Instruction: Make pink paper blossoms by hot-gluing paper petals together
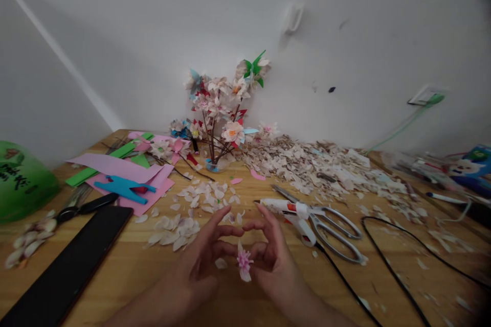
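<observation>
A small flower (244, 261) with a bright pink fringed centre and a few pale petals is held low between my two hands, above the table's near side. My right hand (274, 255) grips it at its right side between thumb and curled fingers; the exact grip is partly hidden. On the flower's other side, my left hand (203, 253) has its fingers bent and apart, with the thumb away from them. Its fingertips come close to the flower, and whether they touch it is unclear. One loose petal (221, 263) shows beside the left fingers. Beyond lie piles of pale petals (174, 231).
A white glue gun (286, 208) and silver scissors (337, 235) lie to the right, with black cable (383, 260). Flowered branches (218, 107) stand at the back beside a broad petal heap (314, 163). Leftward are coloured paper (115, 163), a black phone-like slab (69, 271) and a green bag (26, 184).
</observation>
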Demonstrator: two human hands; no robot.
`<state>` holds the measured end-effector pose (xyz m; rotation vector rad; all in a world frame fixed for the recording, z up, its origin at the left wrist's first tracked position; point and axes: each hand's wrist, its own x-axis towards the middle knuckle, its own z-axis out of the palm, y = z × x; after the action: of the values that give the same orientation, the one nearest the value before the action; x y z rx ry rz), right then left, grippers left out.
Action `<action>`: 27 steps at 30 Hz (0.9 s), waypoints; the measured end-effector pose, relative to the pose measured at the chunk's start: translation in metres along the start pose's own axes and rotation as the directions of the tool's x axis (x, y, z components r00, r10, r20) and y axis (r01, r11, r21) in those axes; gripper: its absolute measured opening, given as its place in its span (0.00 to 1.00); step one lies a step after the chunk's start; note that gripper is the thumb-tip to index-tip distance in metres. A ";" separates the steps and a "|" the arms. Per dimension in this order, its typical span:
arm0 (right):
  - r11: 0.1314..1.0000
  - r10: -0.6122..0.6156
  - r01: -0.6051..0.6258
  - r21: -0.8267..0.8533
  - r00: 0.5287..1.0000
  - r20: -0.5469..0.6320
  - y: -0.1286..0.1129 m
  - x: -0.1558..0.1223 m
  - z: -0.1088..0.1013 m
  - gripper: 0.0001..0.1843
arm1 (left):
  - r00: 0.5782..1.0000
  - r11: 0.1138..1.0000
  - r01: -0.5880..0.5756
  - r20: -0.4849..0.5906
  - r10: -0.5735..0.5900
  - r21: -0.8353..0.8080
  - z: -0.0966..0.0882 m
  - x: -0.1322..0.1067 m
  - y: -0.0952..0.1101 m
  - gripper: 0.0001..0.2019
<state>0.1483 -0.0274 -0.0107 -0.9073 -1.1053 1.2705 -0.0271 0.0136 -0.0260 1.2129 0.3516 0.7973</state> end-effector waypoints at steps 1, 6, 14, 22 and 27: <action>1.000 -0.013 0.013 -0.019 1.000 -0.006 0.000 -0.001 0.000 0.44 | 1.000 1.000 -0.009 0.000 0.009 -0.004 0.002 0.000 0.001 0.46; 0.955 -0.150 0.134 -0.264 0.988 -0.042 -0.003 -0.002 -0.007 0.42 | 0.992 0.998 0.014 -0.127 -0.022 -0.061 0.018 -0.001 0.016 0.39; 0.914 -0.177 0.159 -0.372 0.984 -0.014 -0.002 -0.004 -0.007 0.42 | 0.988 0.992 0.050 -0.137 -0.066 -0.118 0.023 -0.001 0.027 0.40; 0.752 -0.351 0.296 -0.589 0.936 0.022 -0.004 -0.002 -0.018 0.38 | 0.985 0.969 0.061 -0.142 -0.097 -0.239 0.005 0.008 0.003 0.51; 0.598 -0.351 0.307 -0.741 0.931 0.103 -0.008 0.008 -0.025 0.38 | 0.932 0.985 -0.003 -0.357 0.065 0.170 0.001 0.007 0.037 0.36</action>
<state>0.1741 -0.0192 -0.0086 -1.2497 -1.7153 0.4297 -0.0353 0.0229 0.0100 1.2277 0.7130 1.0412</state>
